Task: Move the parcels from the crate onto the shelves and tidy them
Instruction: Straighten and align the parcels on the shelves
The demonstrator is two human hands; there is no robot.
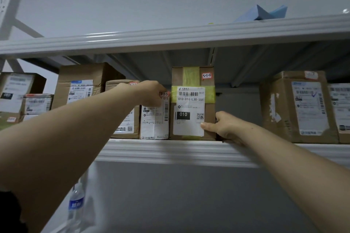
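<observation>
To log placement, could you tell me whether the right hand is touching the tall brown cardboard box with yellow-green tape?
Touching. The head view shows the right hand gripping the tall brown cardboard box at its lower right corner.

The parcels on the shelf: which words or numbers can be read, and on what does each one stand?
"5-1-6": handwritten sticker on the tall taped box.
"010-010-L30-551", "010": white label on that box.
"5-1-5", "015": narrow white parcel held by the left hand.
All other labels, also on the bottle: too blurred to read.
</observation>
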